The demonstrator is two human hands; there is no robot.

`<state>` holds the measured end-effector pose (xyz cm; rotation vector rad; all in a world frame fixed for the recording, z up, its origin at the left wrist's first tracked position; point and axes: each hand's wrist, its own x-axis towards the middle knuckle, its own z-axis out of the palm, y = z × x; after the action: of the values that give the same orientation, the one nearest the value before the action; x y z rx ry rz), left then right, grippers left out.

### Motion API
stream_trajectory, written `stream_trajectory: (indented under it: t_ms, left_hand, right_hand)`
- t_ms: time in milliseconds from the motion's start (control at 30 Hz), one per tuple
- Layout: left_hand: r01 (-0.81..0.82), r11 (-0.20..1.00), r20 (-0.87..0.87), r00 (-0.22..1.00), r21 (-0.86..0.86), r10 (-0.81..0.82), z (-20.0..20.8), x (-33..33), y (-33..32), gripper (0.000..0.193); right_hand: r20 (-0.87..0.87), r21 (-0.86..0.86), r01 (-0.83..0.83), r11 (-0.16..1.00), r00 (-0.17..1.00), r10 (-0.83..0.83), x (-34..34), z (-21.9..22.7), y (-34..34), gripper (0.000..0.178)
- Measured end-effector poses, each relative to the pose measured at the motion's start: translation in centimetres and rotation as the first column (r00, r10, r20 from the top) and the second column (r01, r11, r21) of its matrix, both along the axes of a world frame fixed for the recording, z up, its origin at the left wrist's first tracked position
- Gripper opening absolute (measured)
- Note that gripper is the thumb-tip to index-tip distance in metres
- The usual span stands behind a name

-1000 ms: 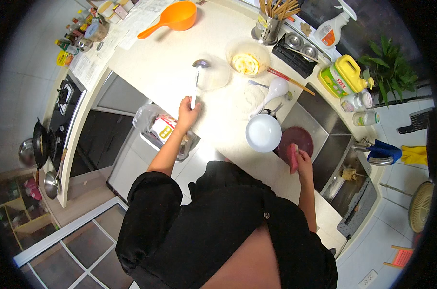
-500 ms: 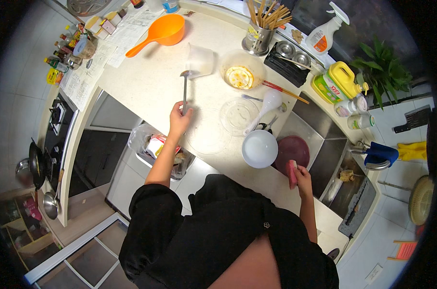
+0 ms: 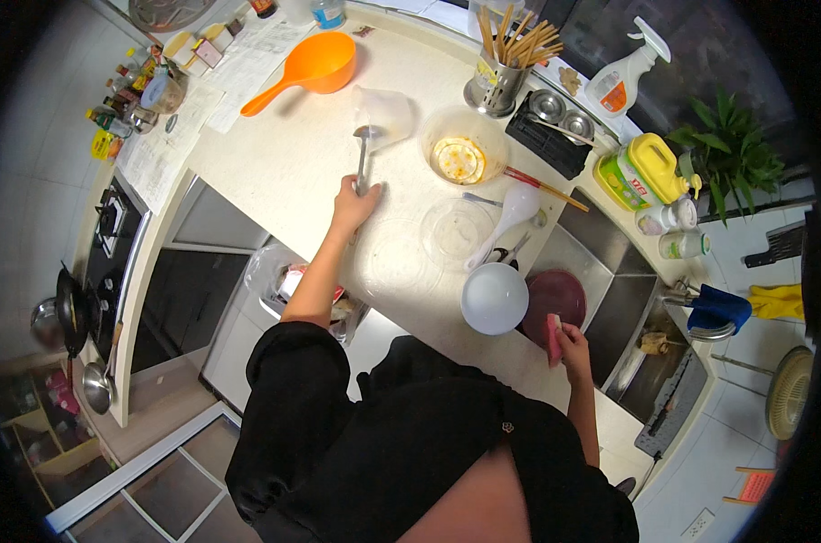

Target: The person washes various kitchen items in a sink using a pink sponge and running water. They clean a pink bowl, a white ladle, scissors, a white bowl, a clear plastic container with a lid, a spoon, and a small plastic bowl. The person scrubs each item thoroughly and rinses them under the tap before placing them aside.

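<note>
My left hand (image 3: pixel 354 208) is closed round the handle of a metal spoon (image 3: pixel 362 163), whose bowl end overlaps the lower left side of a translucent plastic cup (image 3: pixel 388 113); whether they touch I cannot tell. In my right hand (image 3: pixel 572 351) is a pinkish-red sponge (image 3: pixel 553 340), held over the counter's front edge beside a dark red basin (image 3: pixel 566 294). A pale bowl (image 3: pixel 495 300) stands just left of that basin. Behind it lie scissors (image 3: pixel 517 246), a white spoon (image 3: pixel 505 224) and a clear round lid (image 3: pixel 447 237).
A plastic bowl with orange-stained residue (image 3: pixel 469 136) stands mid-counter, red chopsticks (image 3: pixel 546 188) beside it. Farther back are an orange dipper (image 3: pixel 320 63) and a chopstick holder (image 3: pixel 494 86). The steel sink (image 3: pixel 623 299) and yellow detergent bottle (image 3: pixel 641 172) are to the right.
My left hand has moved slightly forward and right, and the spoon's bowl end now overlaps the cup more. My right hand still holds the sponge; the whole view has shifted a little.
</note>
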<state>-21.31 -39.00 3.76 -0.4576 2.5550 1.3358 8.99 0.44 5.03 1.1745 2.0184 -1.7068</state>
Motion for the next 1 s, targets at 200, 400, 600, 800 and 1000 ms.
stream_trajectory:
  t_ms: [200, 400, 600, 800, 1000]
  left_hand:
    - [-0.062, 0.962, -0.215, 0.977, -0.266, 0.004, -0.5, -2.7, 1.6, 0.042]
    - [-0.008, 0.952, -0.504, 0.850, -0.306, -0.155, -4.0, -5.9, 0.5, 0.045]
    - [-0.036, 0.904, -0.384, 0.912, -0.426, -0.145, 0.3, -6.2, 3.5, 0.043]
    - [0.119, 0.789, -0.264, 0.904, -0.602, -0.337, 1.8, -7.3, 2.3, 0.022]
    - [0.364, 0.246, 0.168, 0.802, -0.899, -0.573, 9.3, -6.9, -0.1, 0.016]
  right_hand:
    - [-0.022, 0.004, 0.000, 1.000, 1.000, 0.001, 0.9, -0.8, 0.5, 0.019]
    - [-0.025, 0.075, -0.048, 0.996, 0.998, 0.050, 1.8, -2.9, 1.7, 0.022]
    - [0.043, 0.054, -0.008, 0.998, 0.999, 0.005, 1.3, -1.9, 1.4, 0.025]
    - [0.014, 0.026, 0.007, 1.000, 1.000, -0.007, 1.4, -1.9, 1.5, 0.025]
    - [0.027, 0.071, -0.017, 0.997, 1.000, 0.015, 1.8, -2.1, 1.9, 0.026]
